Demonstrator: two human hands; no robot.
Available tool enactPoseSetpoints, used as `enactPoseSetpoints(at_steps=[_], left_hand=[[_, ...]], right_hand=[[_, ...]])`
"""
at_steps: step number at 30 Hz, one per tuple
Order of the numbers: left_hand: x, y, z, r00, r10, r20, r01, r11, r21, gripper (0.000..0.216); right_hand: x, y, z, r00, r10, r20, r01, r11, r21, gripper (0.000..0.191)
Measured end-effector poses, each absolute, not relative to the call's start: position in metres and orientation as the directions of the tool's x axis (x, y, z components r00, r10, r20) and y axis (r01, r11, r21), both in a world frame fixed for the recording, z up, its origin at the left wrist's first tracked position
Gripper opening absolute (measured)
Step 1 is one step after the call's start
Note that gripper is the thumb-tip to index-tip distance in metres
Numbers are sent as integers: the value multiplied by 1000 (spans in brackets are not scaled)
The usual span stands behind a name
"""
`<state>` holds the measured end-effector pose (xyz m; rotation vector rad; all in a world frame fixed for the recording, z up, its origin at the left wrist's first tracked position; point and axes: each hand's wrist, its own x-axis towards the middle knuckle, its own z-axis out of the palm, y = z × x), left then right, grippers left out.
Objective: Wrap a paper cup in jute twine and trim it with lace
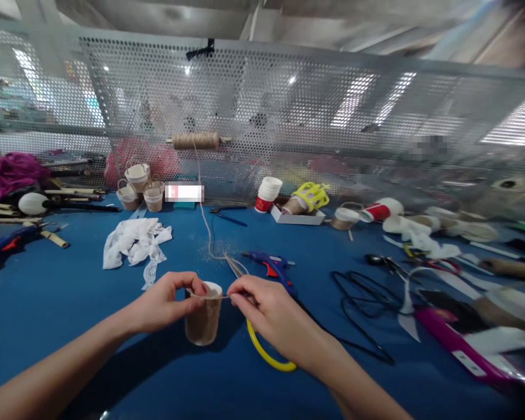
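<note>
A brown-wrapped paper cup (202,325) with a white inside stands upright in front of me. My left hand (168,300) pinches its rim, thumb outside and fingers over the edge. A strand of twine (217,297) runs across the cup's rim to my right hand (269,303), which is closed on it just right of the cup. Beyond the right hand lies a blue glue gun (270,262) with a red trigger. A curved yellow loop (266,357) shows below that hand; its other part is hidden.
A twine spool (195,140) hangs on the perforated metal screen (227,87), its strand trailing onto the blue table. Small handled baskets (153,197) and white lace (135,242) lie left. Pliers (230,216), stacked cups (269,192) and black cable (354,309) lie beyond and right.
</note>
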<state>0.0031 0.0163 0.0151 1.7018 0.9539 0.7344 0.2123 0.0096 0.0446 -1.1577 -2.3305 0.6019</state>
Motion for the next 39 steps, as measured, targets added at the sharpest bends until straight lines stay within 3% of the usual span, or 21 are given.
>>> enactPoseSetpoints(at_steps=[6,20,29,39], left_hand=[[5,19,13,493,869,38,272,-195,942,13],[-1,11,-4,434,893,118,43,-151,988,17],[3,6,-2,476,878,38,-113,18,993,19],[0,6,-3,516,855,47,-226,83,971,16]], right_hand=[[211,12,27,-460,866,199,599,467,-650,12],[204,6,18,-396,897,197,456,379,-805,14],[205,2,17,-384,893,235,470,408,-783,15],[206,4,19,-392,892,224,420,390,-820,13]])
